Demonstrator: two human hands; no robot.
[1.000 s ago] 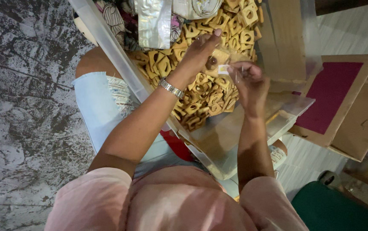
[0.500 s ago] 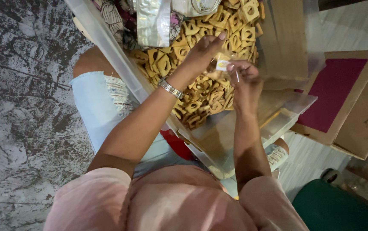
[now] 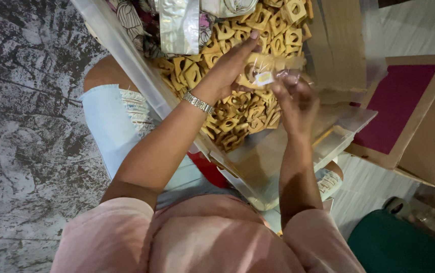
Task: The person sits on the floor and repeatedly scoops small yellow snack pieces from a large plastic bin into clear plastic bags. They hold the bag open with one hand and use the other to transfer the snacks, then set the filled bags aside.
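Left hand: your left hand (image 3: 230,68) is curled around a small clear packet (image 3: 264,71) with a wooden cutout inside, thumb underneath, fingers stretched over the top.
Right hand: your right hand (image 3: 293,98) pinches the packet's other end, fingers bunched tight.
Packet: up off the pile, just above the wooden cutouts (image 3: 237,108).
Bin: clear plastic bin (image 3: 258,172) on your lap holds the cutouts.

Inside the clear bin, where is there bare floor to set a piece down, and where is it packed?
Free: the near end of the clear bin, between the wooden pieces and its near wall. Crowded: the far half, heaped with pieces, under the left hand and right hand.
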